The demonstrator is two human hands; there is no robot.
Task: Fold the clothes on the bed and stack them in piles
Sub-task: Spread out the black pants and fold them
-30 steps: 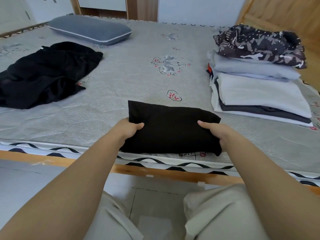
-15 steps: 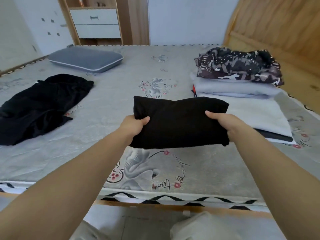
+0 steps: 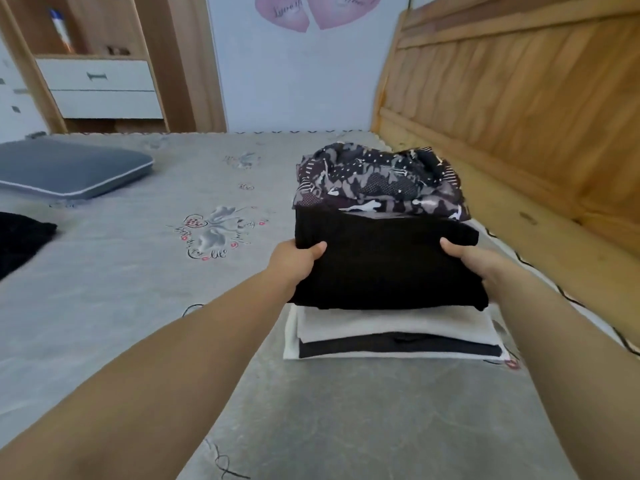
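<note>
I hold a folded black garment (image 3: 384,261) by its two side edges. My left hand (image 3: 294,259) grips its left edge and my right hand (image 3: 472,263) grips its right edge, thumbs on top. The garment is over the pile of folded clothes (image 3: 394,334) at the right of the bed, and covers most of its white and dark layers. I cannot tell whether it rests on the pile. Just behind it lies a dark patterned garment (image 3: 377,181). An unfolded black garment (image 3: 20,237) lies at the far left edge of the view.
The grey printed bed cover (image 3: 138,289) stretches left and toward me. A grey pillow (image 3: 65,171) lies at the back left. A wooden headboard (image 3: 519,98) runs along the right side. A wooden cabinet with white drawers (image 3: 100,88) stands beyond the bed.
Both hands have carried the folded black garment up from the bed's front edge, forward and to the right, over the pile. The view has moved closer to the pile.
</note>
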